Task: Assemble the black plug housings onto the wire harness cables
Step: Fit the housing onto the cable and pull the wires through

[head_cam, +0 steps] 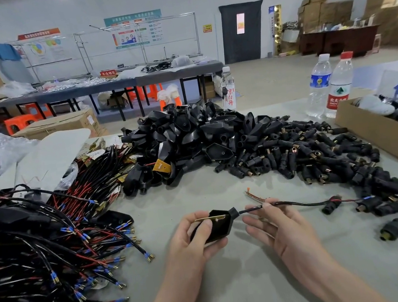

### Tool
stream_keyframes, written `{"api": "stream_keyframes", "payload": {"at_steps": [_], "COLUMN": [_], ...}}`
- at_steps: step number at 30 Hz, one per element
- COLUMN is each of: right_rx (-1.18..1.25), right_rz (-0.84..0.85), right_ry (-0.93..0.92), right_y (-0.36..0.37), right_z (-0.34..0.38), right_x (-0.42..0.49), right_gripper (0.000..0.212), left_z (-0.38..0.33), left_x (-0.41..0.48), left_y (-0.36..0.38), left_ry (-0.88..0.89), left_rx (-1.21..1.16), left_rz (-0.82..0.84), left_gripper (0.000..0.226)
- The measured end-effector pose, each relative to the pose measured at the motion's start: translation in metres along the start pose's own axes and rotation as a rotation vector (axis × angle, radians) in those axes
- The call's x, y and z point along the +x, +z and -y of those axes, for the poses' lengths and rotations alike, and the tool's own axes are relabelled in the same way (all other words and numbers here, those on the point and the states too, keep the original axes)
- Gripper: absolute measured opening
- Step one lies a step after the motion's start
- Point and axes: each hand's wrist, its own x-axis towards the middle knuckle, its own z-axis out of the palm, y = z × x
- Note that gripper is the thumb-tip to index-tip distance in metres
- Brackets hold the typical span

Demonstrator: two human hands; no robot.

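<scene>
Above a grey table, a black cable runs left to right. Its plug housing points neck-right, gripped by the left hand. The right hand, fingers loosely curled, seems to pinch the cable.

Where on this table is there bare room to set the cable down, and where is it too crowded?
Bare table lies between the harness pile, housing pile and connector pile, just beyond the held plug housing and cable; also between the forearms, and right of the right forearm near a loose connector. Left, back centre and right are crowded.
</scene>
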Motion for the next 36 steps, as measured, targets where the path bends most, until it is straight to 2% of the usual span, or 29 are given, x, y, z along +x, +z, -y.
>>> {"api": "stream_keyframes", "payload": {"at_steps": [11,17,23,27,36], "right_rx": [0.008,-0.077,-0.076,-0.060,-0.072], "right_rz": [0.039,0.099,0.111,0.108,0.075], "right_ry": [-0.038,-0.021,-0.008,-0.008,-0.035], "right_y": [-0.0056,-0.0060,-0.0061,-0.0066,-0.0064], "right_z": [-0.0006,-0.0061,-0.0056,-0.0059,-0.0059], "right_x": [0.0036,0.0031,0.0027,0.0018,0.0050], "right_gripper": [0.007,0.028,0.026,0.017,0.014], "left_z": [-0.0016,-0.0014,-0.0011,-0.0012,-0.0022], "left_x": [0.0004,-0.0003,-0.0004,-0.0005,-0.0015], "left_y": [0.0023,0.0000,-0.0003,0.0008,0.0022], "left_ry": [-0.016,-0.029,-0.041,-0.042,0.010], "left_rx": [0.012,0.004,0.009,0.039,0.132], "left_rz": [0.010,0.033,0.034,0.021,-0.038], "left_gripper": [0.014,0.017,0.024,0.029,0.028]}}
